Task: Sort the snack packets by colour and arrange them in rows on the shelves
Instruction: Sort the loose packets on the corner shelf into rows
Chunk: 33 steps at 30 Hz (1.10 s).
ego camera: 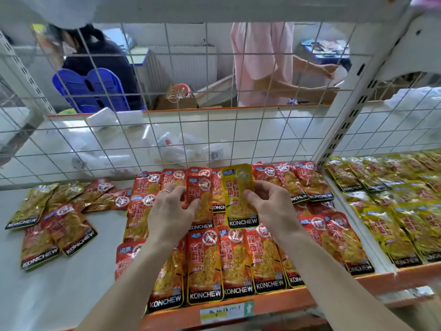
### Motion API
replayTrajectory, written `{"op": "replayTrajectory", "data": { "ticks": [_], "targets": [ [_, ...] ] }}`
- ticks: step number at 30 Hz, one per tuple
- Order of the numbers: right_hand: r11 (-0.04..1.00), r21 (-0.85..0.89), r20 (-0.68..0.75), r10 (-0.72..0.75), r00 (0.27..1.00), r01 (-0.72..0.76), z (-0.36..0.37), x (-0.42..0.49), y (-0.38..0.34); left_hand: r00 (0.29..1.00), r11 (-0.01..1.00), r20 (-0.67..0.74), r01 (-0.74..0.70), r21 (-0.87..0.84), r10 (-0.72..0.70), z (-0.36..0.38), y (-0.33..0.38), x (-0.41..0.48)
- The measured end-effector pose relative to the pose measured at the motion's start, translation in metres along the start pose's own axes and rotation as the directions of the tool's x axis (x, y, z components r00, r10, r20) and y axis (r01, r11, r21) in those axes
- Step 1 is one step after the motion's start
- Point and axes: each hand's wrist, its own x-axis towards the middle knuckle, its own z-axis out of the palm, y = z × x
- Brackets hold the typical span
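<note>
Red KONCHEW snack packets [238, 261] lie in overlapping rows on the white shelf [71, 283] in front of me. My right hand [269, 204] holds a yellow packet [238, 197] upright above the red rows, thumb on its front. Beside it, my left hand [171, 211] grips a red packet [200, 201] in the middle row between thumb and fingers. A loose mixed pile of red and yellow packets [57, 220] sits at the left of the shelf. Yellow packets [391, 211] fill the neighbouring shelf on the right in rows.
A white wire grid [167, 130] backs the shelf, with crumpled white plastic bags [181, 146] behind it. Beyond are two people, a blue plastic chair [90, 89] and cardboard boxes. A white upright post [343, 120] divides the two shelves. The front edge is orange [274, 304].
</note>
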Motion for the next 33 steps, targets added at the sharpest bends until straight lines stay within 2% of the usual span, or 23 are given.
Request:
{"op": "replayTrajectory", "data": {
  "ticks": [3,5,12,17,20,25,33],
  "targets": [
    [1.0,0.004,-0.007,-0.002,1.0,0.002,-0.001,-0.002,-0.001,1.0,0.987,-0.009,0.012,0.159,-0.01,0.0,-0.002,-0.002],
    [1.0,-0.004,-0.029,-0.003,1.0,0.002,-0.002,-0.004,0.001,1.0,0.983,-0.022,0.009,0.182,-0.005,0.001,-0.003,-0.005],
    [1.0,-0.027,-0.059,-0.014,0.998,0.012,-0.009,-0.017,-0.001,0.999,0.99,-0.045,-0.007,0.138,0.014,0.002,-0.005,-0.012],
    [1.0,-0.003,-0.076,-0.024,0.997,0.024,-0.015,-0.029,-0.002,0.986,0.987,-0.044,-0.157,0.026,0.158,-0.003,0.004,-0.023],
    [1.0,0.015,-0.101,-0.017,0.995,0.019,-0.024,-0.038,-0.001,0.955,0.956,-0.048,-0.293,-0.032,0.291,-0.003,0.02,-0.036],
    [0.999,0.011,-0.202,-0.031,0.979,0.034,-0.06,-0.055,0.001,0.875,0.877,-0.079,-0.48,0.007,0.479,0.006,0.06,-0.053],
    [0.998,0.011,-0.338,-0.047,0.94,0.054,-0.18,-0.103,0.0,0.726,0.728,-0.089,-0.686,-0.008,0.682,0.041,0.164,-0.099]
  ]
}}
